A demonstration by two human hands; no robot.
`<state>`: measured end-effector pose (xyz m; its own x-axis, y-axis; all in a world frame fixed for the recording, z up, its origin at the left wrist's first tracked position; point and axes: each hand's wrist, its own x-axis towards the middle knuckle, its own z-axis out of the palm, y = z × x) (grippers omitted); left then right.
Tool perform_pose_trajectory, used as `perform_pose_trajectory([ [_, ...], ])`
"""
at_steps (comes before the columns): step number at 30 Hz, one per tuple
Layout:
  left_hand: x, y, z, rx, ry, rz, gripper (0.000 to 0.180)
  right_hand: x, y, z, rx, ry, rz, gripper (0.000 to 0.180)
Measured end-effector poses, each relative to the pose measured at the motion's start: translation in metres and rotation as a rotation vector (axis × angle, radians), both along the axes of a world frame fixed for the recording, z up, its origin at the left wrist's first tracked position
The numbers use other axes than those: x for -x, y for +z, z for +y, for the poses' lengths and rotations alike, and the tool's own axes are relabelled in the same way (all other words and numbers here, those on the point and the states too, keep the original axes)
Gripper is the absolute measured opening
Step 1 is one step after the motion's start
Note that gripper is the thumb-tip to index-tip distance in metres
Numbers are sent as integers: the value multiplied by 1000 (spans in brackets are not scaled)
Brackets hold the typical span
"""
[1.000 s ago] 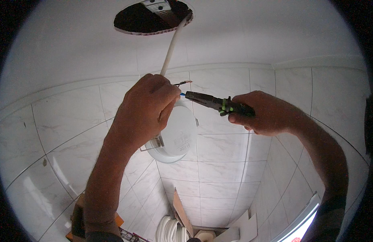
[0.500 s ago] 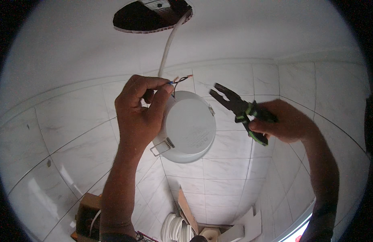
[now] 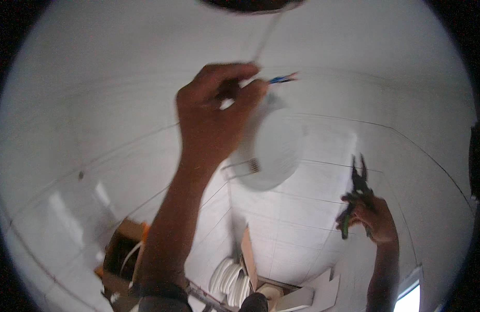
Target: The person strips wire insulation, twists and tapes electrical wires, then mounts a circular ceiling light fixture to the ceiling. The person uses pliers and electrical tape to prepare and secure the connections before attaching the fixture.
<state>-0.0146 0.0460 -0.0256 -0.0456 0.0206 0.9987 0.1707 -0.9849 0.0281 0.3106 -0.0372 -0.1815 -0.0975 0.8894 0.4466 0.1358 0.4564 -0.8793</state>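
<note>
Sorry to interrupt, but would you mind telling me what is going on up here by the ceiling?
A person is working overhead in a white-tiled room. Their left hand grips a white cable that hangs from a hole in the ceiling, with bare wire ends sticking out past the fingers. A round white ceiling lamp hangs by that hand. Their right hand holds pliers, lowered and off to the side, clear of the wires. The picture is blurred.

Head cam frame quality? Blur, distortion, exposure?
Head view: motion blur smears the left hand, the wire ends and the round white lamp; the right hand with pliers is a little sharper. Fisheye bends tile lines; black corners; bright glare bottom right.
</note>
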Motion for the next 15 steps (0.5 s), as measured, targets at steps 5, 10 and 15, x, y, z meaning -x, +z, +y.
perform_pose_trajectory([
  [5,30,-46,-21,-154,378,-92,17,26,-93,11,105,6,158,49],
  [10,71,-163,-33,116,486,-146,12,52,-171,24,329,151,251,47],
  [15,69,-329,-44,710,291,24,11,81,-249,32,610,225,218,45],
])
